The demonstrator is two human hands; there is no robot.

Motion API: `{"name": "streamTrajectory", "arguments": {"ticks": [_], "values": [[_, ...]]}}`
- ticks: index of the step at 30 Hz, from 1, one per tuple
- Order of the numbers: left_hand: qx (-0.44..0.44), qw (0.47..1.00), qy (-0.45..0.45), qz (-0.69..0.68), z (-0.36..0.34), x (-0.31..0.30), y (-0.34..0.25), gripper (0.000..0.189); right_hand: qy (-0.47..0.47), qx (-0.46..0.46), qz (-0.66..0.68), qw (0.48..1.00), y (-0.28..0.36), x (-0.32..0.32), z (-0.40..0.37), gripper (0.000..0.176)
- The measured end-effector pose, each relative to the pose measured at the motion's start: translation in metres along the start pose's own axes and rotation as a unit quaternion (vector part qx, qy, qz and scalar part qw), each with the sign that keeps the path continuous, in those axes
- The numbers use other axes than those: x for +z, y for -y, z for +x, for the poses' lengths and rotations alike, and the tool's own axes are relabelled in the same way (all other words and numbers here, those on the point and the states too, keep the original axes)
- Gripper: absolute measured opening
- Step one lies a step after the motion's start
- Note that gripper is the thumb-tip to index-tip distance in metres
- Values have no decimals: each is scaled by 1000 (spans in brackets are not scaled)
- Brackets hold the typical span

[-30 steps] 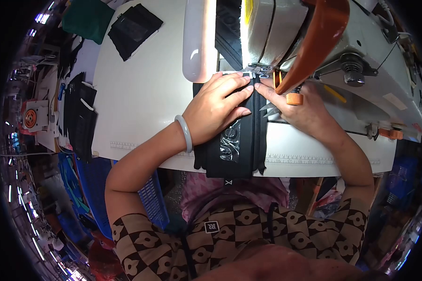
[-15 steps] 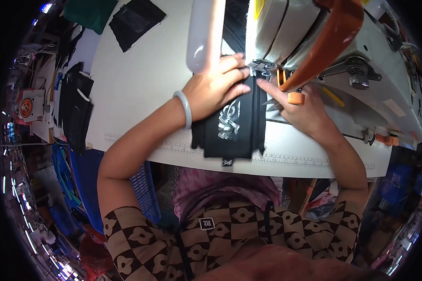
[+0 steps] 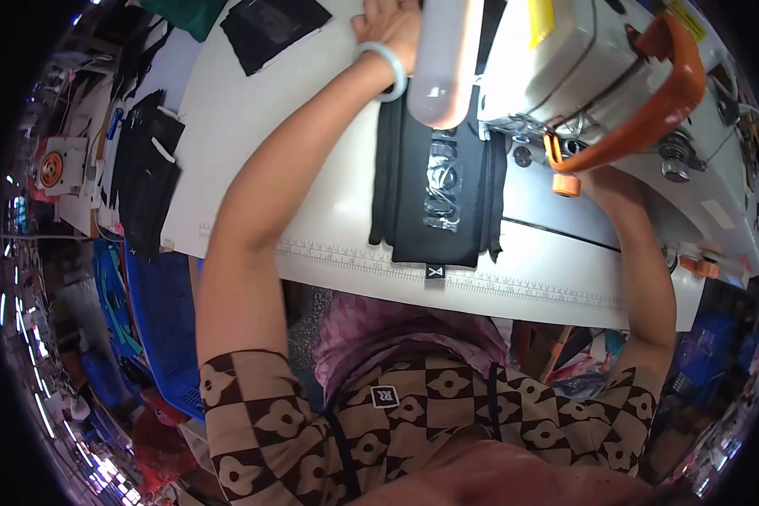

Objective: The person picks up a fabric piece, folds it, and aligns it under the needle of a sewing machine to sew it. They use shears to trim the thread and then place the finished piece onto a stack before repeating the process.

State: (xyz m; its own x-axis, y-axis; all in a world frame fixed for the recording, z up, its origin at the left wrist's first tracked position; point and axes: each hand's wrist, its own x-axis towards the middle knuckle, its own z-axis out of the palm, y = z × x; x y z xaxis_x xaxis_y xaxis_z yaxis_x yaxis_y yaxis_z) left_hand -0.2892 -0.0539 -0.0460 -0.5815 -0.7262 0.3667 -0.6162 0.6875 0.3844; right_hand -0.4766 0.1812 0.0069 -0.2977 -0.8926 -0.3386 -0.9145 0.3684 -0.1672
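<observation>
A sewing machine [image 3: 557, 67] with an orange lever [image 3: 649, 110] stands over the table. Below its needle area lies a black fabric piece [image 3: 472, 185] with a shiny printed strip [image 3: 441, 181] and a small tag [image 3: 434, 271] at its near end. My left hand [image 3: 390, 34], a pale bangle [image 3: 394, 63] at its wrist, reaches to the far side beside the white lamp tube [image 3: 443, 67]. Its partly visible fingers look apart, with the tips cut off by the frame. My right hand [image 3: 603, 181] is mostly hidden behind the lever and machine; its fingers do not show.
Another black fabric piece [image 3: 274, 29] lies at the back left of the white table [image 3: 320, 211]. More black pieces [image 3: 148, 177] hang at the left edge. A printed ruler [image 3: 371, 263] runs along the front edge. A blue basket [image 3: 164, 329] stands below on the left.
My left hand has left the fabric by the needle and moved to the far side. My right hand has drawn right, behind the lever. The view has shifted, and the printed strip now lies flatter.
</observation>
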Motion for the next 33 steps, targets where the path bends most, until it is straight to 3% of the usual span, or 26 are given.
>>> {"name": "streamTrajectory", "arguments": {"ticks": [1,2,5,7,12,16,18,20,23,26,28,30,32,33], "values": [[-96,992,54,55,5,-9,-19,77,-9,5,-18,1000,-2,1,11,38],[-101,992,51,57,9,-8,-22,77,-13,6,-25,1000,-5,1,17,37],[-97,991,83,31,19,2,-19,72,-25,14,-40,999,-11,2,38,35],[-90,994,61,-33,24,11,-14,55,-30,19,-49,998,-11,1,43,34],[-67,990,123,34,29,33,-10,45,-36,23,-67,997,-14,1,50,31],[-82,996,41,-2,33,45,0,36,-39,25,-76,996,-14,2,48,29],[-164,947,-130,-245,35,39,12,30,-40,27,-80,996,-16,3,45,28],[-154,932,-225,-238,27,-7,34,27,-38,28,-82,996,-18,6,41,27],[-149,935,-320,-21,28,-49,137,33,-30,31,-95,995,-24,14,25,25],[-215,952,-211,58,4,-90,190,43,-21,32,-106,994,-31,21,3,24],[-178,934,-243,192,-16,-94,160,44,-59,-2,-83,995,-33,27,-14,23],[-86,968,-177,156,-39,-104,89,46,-145,-94,-11,985,-29,36,-29,22],[153,983,-72,-68,-69,-77,73,26,-181,-224,87,954,-14,49,-45,27],[82,965,15,-250,-100,-66,21,21,-175,-295,147,928,-4,54,-51,32]]}}
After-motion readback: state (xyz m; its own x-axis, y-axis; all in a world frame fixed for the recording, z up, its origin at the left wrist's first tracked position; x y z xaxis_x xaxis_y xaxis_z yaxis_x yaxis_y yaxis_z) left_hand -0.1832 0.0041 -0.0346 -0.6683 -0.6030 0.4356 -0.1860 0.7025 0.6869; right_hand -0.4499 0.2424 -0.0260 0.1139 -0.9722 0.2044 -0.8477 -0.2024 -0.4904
